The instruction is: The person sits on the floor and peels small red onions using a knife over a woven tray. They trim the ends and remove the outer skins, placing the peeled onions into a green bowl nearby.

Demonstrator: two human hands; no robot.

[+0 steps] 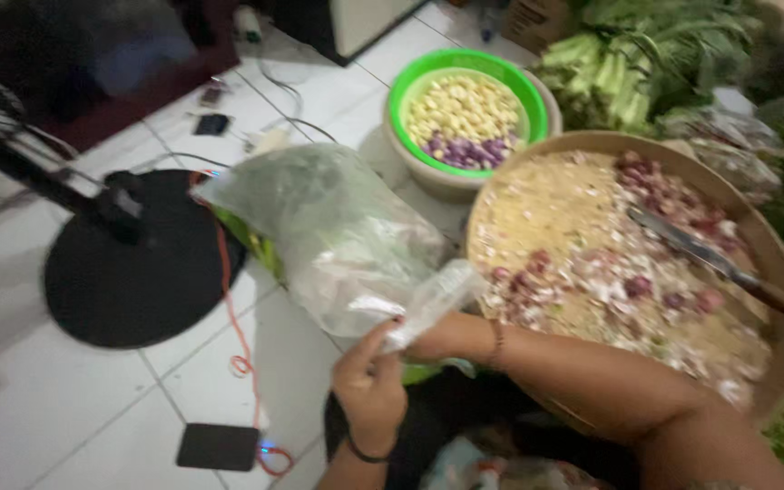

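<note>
**Small bag in hand, tray full of peelings**

Both hands meet over the white tiled floor (pixel 65 399), low in the middle of the view. The left hand (pixel 369 390) pinches the lower end of a small clear bag (pixel 433 299) between thumb and fingers; the right hand (pixel 433 343) sits mostly behind that bag, and I cannot tell how it grips. The bag looks slack and empty, so I judge any filling is not yet begun.

Just beyond the hands lies a bigger clear bag (pixel 338 236) of something pale. To the right, a round woven tray (pixel 764 245) holds shallot skins and a knife (pixel 719 259). Further off, a green bowl (pixel 401 100) holds peeled garlic and shallots, so much peeling seems done.
</note>
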